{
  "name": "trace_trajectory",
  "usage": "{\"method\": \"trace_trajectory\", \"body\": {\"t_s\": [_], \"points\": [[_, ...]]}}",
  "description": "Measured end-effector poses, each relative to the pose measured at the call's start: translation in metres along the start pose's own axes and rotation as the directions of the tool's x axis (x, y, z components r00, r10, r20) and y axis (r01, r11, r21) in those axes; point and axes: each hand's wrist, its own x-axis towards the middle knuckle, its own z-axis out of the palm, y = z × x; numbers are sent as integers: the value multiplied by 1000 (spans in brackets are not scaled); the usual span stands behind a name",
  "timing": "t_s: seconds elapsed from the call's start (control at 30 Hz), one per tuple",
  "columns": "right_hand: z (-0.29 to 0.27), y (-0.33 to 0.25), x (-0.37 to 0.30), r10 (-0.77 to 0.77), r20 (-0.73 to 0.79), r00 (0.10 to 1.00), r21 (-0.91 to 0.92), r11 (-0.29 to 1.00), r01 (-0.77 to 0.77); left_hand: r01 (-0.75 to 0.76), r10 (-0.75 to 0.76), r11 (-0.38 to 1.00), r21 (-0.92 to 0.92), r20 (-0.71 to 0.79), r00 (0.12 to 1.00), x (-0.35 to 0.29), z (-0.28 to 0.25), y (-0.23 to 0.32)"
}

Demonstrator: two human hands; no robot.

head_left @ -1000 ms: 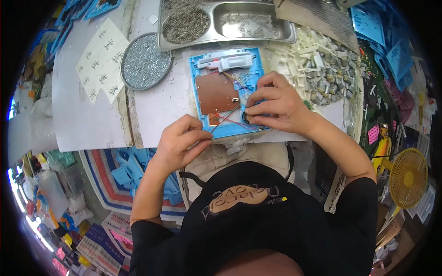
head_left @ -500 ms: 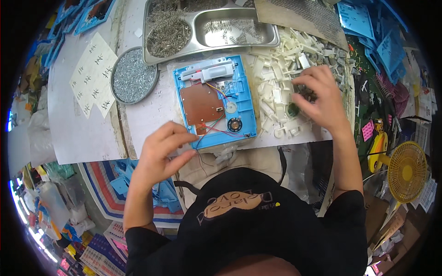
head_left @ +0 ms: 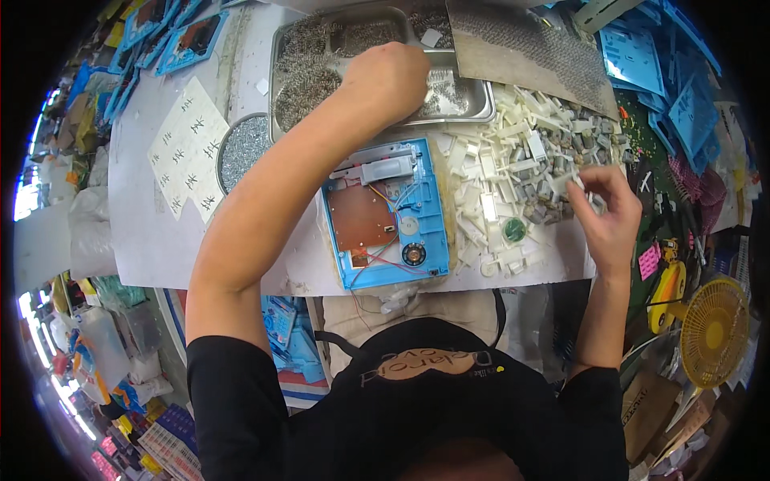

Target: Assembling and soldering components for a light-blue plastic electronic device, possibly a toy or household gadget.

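Note:
My left hand (head_left: 391,80) reaches across the table into the divided steel tray (head_left: 486,104), above its compartments of small metal springs (head_left: 309,92); the back of the hand hides its fingertips. At the right, my right hand (head_left: 611,210) is closed in a pinch, with what looks like a small pale part (head_left: 577,183) between thumb and fingers, beside a heap of grey pieces (head_left: 553,172). Between my arms lies an opened blue plastic case (head_left: 437,216), holding a brown circuit board (head_left: 361,216), coloured wires and a round black speaker (head_left: 414,254).
White plastic parts (head_left: 485,188) are heaped right of the case, with a round green piece (head_left: 514,230) among them. A round dish of small screws (head_left: 241,152) is partly behind my left forearm. A perforated sheet (head_left: 529,60) overlaps the tray. A yellow fan (head_left: 712,333) stands at the right.
My left hand has moved from the case's lower left corner up and over to the steel tray. My right hand has shifted right, off the white parts, and its fingers have closed.

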Motion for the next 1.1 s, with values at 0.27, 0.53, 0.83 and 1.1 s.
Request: {"method": "trace_trajectory", "body": {"t_s": [0.27,0.53,0.83,1.1], "points": [[-8,-1,-21,1,77,997,-21,1000,1,-412,412,911,-25,-2,911,-15,-16,-37],[-2,-16,-20,80,76,994,118,989,-88,-441,414,886,-141,-185,891,-16,-8,-42],[48,-62,-2,-29,118,993,413,910,-23,-56,-151,467,-882,-143,978,-112,-28,-1],[71,-81,-5,-144,217,965,518,856,11,10,-247,-1,-1000,10,969,-193,-15,40]]}}
